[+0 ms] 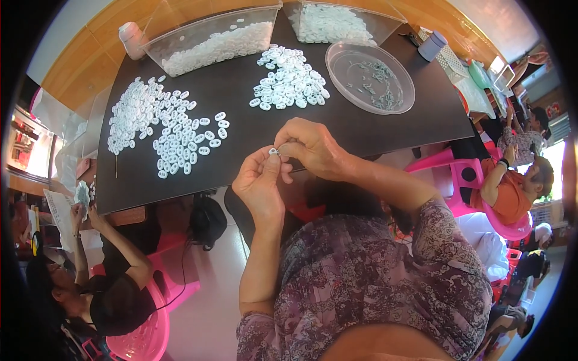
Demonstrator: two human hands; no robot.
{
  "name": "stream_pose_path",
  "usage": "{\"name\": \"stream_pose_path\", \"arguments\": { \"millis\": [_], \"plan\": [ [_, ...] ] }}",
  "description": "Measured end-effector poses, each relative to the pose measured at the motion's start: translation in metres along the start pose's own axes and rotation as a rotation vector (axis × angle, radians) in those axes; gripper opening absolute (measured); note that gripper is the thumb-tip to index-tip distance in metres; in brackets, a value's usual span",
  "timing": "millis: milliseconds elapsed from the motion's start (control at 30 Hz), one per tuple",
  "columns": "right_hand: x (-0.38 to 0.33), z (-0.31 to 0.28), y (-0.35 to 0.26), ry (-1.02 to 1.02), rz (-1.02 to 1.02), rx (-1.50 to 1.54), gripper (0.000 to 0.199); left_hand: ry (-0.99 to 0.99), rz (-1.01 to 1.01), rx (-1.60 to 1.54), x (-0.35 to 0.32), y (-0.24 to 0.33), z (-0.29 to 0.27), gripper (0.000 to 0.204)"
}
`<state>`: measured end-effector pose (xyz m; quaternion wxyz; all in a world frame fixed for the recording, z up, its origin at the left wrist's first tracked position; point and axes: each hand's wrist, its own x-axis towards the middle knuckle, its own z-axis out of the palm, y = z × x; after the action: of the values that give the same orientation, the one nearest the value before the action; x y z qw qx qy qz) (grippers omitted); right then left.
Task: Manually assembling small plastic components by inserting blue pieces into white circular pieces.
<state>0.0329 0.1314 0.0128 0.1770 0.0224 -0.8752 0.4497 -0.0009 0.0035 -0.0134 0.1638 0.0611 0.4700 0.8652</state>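
The left hand (pixel 260 183) and right hand (pixel 313 147) meet just off the near edge of the dark table (pixel 241 129), over the lap. Between them sits one small white ring (pixel 273 151), pinched at the tip of the left thumb and forefinger; the right fingertips close on it from the right side, touching or almost touching it. It is too small to be sure, but its long axis seems to run roughly left to right, and its open face seems to turn up toward the camera. Both hands are closed in a fine pinch, the left fingers pointing up and away from the body, the right curled over with the knuckles uppermost.

On the table beyond the hands lie two loose heaps of similar white rings: a wide left heap (pixel 159 123) and a tighter middle heap (pixel 289 81). A round clear dish (pixel 403 96) to the right holds a few small dark bits. Two clear bins, the left bin (pixel 211 42) and the right bin (pixel 343 21), stand at the far edge, each with white rings inside. Other people sit on pink chairs (pixel 463 180) to either side.
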Motion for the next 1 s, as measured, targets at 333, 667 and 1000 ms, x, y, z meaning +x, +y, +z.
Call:
{"name": "stream_pose_path", "arguments": {
  "millis": [333, 667, 1000],
  "plan": [
    [-0.003, 0.01, 0.007, -0.006, 0.12, 0.18, 0.005, 0.007, 0.059, 0.058, -0.002, -0.007, 0.003, 0.01],
    [0.036, -0.007, 0.023, 0.191, -0.188, -0.34, 0.006, 0.056, -0.018, -0.036, 0.012, 0.004, -0.003, 0.012],
    [0.061, 0.013, 0.051, 0.144, -0.408, -0.828, 0.013, 0.067, -0.023, -0.036, 0.01, 0.005, -0.006, 0.01]
  ]
}}
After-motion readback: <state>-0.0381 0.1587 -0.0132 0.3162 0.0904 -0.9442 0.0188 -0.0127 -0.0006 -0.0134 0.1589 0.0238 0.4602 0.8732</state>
